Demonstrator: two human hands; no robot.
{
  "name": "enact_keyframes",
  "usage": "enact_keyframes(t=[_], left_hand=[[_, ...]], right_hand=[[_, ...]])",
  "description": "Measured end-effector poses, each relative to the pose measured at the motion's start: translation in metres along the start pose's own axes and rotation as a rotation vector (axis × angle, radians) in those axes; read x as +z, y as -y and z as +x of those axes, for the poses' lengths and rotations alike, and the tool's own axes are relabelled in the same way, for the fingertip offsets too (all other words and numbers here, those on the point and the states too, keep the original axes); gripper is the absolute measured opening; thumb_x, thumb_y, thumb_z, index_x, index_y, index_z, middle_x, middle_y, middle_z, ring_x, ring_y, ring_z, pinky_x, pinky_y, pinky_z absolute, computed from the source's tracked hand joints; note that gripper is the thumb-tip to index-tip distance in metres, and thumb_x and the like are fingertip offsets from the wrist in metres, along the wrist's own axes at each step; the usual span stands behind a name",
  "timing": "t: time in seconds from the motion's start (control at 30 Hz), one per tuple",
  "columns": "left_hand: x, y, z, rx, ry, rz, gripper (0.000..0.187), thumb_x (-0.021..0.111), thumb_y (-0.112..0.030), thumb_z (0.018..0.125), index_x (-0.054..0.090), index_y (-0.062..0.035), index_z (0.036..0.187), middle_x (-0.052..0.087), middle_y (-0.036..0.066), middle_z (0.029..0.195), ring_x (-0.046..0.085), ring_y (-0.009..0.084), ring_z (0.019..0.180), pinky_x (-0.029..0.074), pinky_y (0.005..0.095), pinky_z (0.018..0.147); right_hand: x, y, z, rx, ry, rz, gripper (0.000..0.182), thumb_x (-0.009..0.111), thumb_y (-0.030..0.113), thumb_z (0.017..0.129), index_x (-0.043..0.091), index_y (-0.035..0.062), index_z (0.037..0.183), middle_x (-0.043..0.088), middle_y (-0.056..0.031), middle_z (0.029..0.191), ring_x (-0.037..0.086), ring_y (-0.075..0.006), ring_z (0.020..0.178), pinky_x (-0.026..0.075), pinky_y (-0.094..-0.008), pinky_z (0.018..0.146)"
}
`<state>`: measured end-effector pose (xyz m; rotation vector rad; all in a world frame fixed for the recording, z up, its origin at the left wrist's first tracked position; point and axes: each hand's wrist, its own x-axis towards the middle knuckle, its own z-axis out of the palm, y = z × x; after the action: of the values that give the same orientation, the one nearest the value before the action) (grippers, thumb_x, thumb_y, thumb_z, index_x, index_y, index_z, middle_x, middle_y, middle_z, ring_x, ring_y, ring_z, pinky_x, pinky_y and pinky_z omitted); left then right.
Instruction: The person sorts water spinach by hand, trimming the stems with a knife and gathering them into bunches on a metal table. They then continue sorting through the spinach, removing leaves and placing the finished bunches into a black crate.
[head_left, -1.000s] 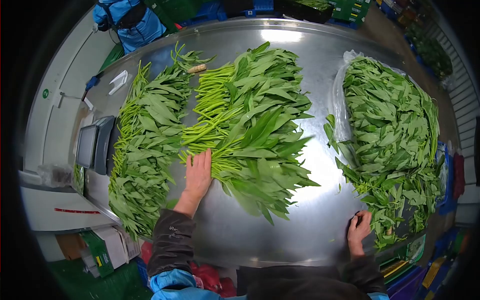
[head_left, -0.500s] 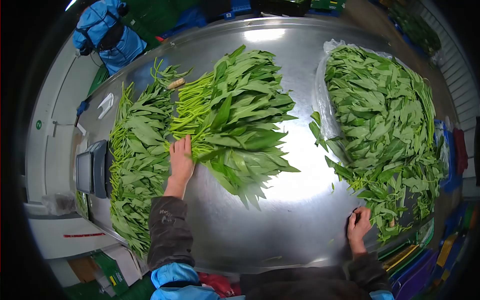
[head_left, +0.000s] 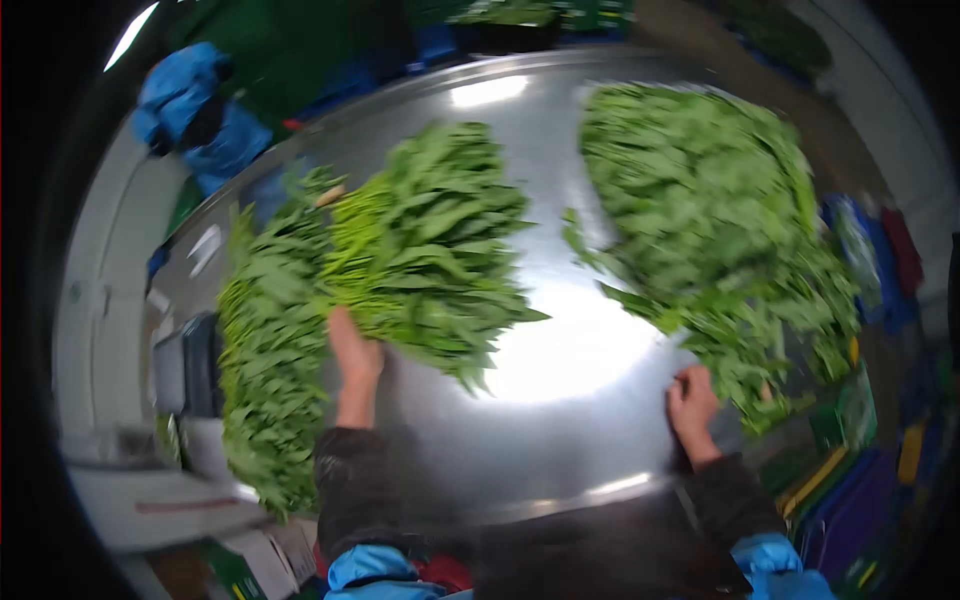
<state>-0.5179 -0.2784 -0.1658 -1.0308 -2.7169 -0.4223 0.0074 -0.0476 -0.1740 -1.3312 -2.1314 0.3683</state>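
Head view: the middle leafy-green bunch [head_left: 440,225] lies on the desk [head_left: 450,440] — left hand [head_left: 356,352] at its near stem side, right hand [head_left: 692,402] well right of it, curled — too blurred to tell whether either pinches anything.

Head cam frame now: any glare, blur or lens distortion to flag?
Head view: glare burns out a patch of the metal table between the middle bunch and the right-side pile; head view: motion blur smears that pile and softens the left hand; head view: wide-angle distortion bows the table's far edge, and the corners go black.
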Motion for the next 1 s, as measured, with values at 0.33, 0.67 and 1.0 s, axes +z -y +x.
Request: enact_keyframes(t=[0.33,0.67,1.0], left_hand=[[-0.097,-0.148,-0.071,0.367,-0.141,-0.740,0.017,0.049,-0.002,0.092,0.059,0.0062,0.103,0.060,0.017,0.111,0.056,0.0291,0.107,0.041,0.0372,0.096],[-0.017,-0.323,-0.086,0.326,0.208,-0.861,0.022,0.056,-0.011,0.089,0.061,0.0031,0.104,0.061,0.017,0.113,0.056,0.0297,0.108,0.041,0.0362,0.096],[0.100,-0.386,-0.035,0.159,0.146,-0.368,0.046,0.054,-0.027,0.091,0.051,0.0031,0.125,0.045,0.023,0.134,0.038,0.0394,0.126,0.025,0.0438,0.109]], right_hand=[[-0.095,-0.011,0.006,0.008,0.299,0.173,0.016,0.057,0.005,0.077,0.064,0.0100,0.090,0.059,-0.0085,0.093,0.060,-0.0292,0.083,0.049,-0.0385,0.071],[-0.137,-0.141,0.030,0.189,0.254,-0.208,0.036,0.068,0.019,0.073,0.060,0.0062,0.105,0.058,-0.0163,0.094,0.057,-0.0351,0.091,0.047,-0.0442,0.078],[-0.217,-0.215,0.054,0.874,0.440,1.030,0.030,0.052,0.023,0.091,0.057,0.0021,0.111,0.058,-0.0051,0.076,0.048,-0.0098,0.048,0.038,-0.0245,0.045]])
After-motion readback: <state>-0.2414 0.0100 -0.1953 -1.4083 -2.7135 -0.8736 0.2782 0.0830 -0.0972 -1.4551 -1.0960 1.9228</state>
